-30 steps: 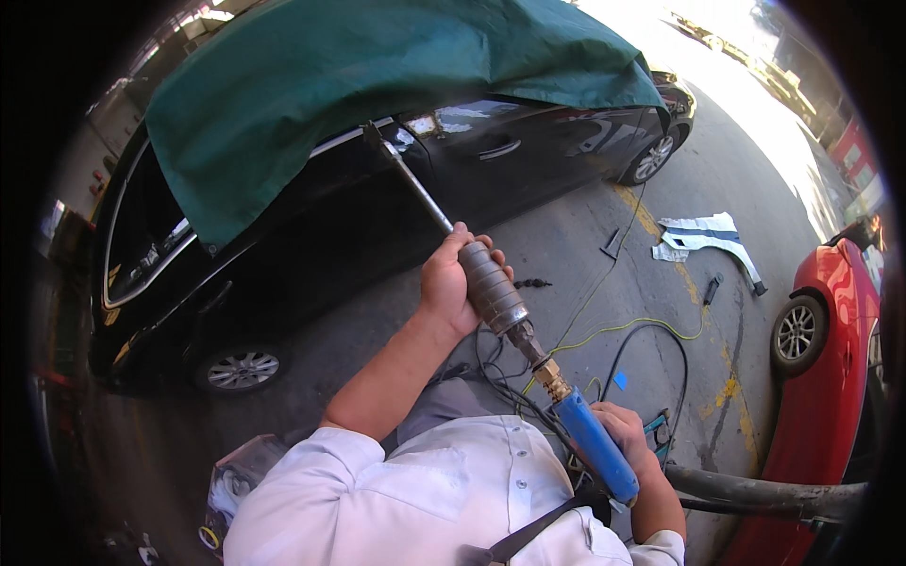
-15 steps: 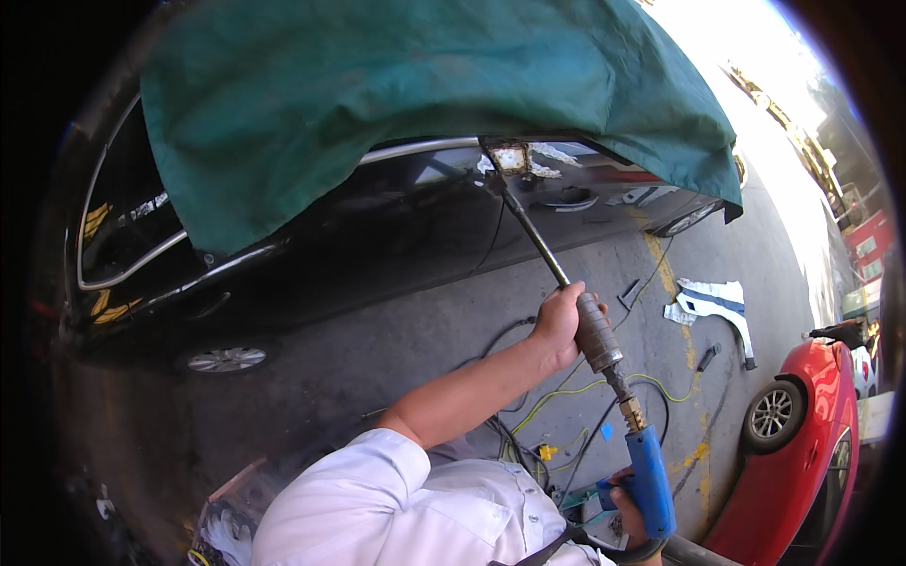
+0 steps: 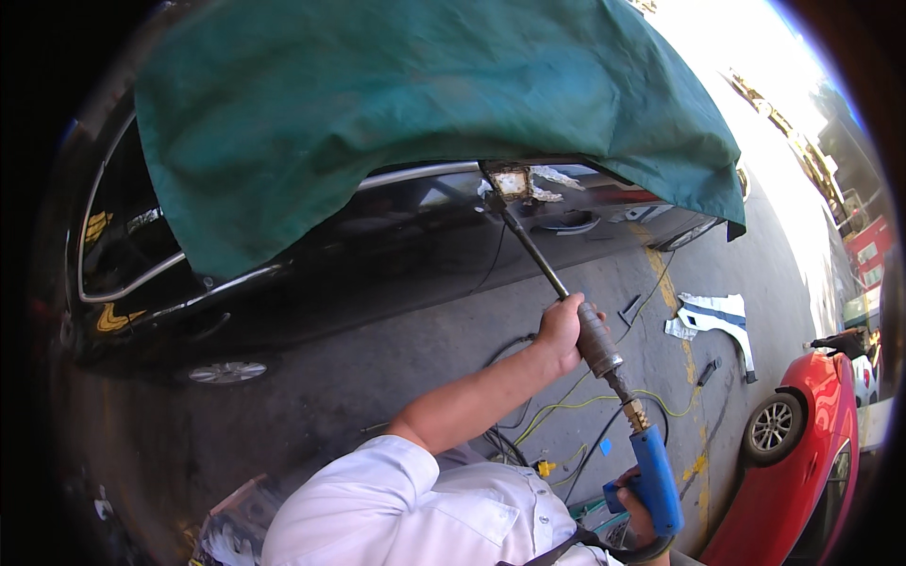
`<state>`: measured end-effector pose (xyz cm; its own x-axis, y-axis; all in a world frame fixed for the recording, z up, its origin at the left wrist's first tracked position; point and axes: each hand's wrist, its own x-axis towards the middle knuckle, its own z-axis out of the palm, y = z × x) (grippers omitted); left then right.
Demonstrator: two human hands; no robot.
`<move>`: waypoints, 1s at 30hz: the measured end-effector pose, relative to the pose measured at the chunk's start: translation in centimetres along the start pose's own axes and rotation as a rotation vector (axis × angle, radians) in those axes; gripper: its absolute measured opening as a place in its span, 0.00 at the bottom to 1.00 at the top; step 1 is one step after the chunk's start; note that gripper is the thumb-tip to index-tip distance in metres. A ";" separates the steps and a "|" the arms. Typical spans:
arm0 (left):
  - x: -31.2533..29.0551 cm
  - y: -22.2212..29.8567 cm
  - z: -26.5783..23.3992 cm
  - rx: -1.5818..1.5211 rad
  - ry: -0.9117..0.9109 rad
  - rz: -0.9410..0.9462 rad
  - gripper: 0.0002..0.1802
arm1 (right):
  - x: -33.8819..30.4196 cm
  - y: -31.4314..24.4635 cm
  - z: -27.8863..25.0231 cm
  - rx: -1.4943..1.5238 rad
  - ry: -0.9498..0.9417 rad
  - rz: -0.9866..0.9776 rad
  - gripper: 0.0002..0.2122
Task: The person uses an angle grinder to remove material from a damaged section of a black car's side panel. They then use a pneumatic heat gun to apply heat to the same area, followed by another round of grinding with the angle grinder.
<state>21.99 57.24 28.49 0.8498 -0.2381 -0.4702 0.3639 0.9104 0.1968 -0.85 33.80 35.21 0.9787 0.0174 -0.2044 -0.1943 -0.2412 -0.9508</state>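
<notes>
A slide hammer (image 3: 538,250) with a long dark rod slants from my body up to the side of a black car (image 3: 406,231). Its tip meets the panel beside a bare, whitish patch (image 3: 512,184) with a scorched brown border. My left hand (image 3: 562,332) is closed around the upper end of the sliding weight (image 3: 598,341). At the lower end, my right hand (image 3: 638,517) grips the blue pistol handle (image 3: 658,476), its fingers partly hidden behind it. A brass fitting (image 3: 634,412) joins the handle to the rod. Draped over the car is a green cover (image 3: 396,94).
Black and yellow cables (image 3: 557,406) lie over the grey floor below my arms. A white fender (image 3: 714,319) rests on the floor to the right, with a red car (image 3: 788,481) beyond it. At lower left stands a box (image 3: 226,528) holding white gloves.
The car and its cover sit slightly lower in the picture. Both hands keep their hold, and the slide hammer's tip stays beside the bare patch.
</notes>
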 end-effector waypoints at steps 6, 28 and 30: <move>1.2 -1.0 -0.4 0.030 0.014 0.062 0.12 | 0.2 0.2 -1.4 0.113 -0.029 0.087 0.17; 7.8 -5.7 -58.2 1.500 0.927 0.097 0.15 | 4.6 5.6 -7.0 0.114 0.015 0.024 0.34; 9.7 -7.5 -64.2 1.585 0.927 -0.055 0.15 | 5.2 7.3 -6.0 0.052 0.020 0.072 0.34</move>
<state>3.01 69.80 -32.84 0.5673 0.4890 -0.6626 0.8232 -0.3600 0.4391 3.21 26.26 28.60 0.9632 -0.0177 -0.2683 -0.2666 -0.1905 -0.9448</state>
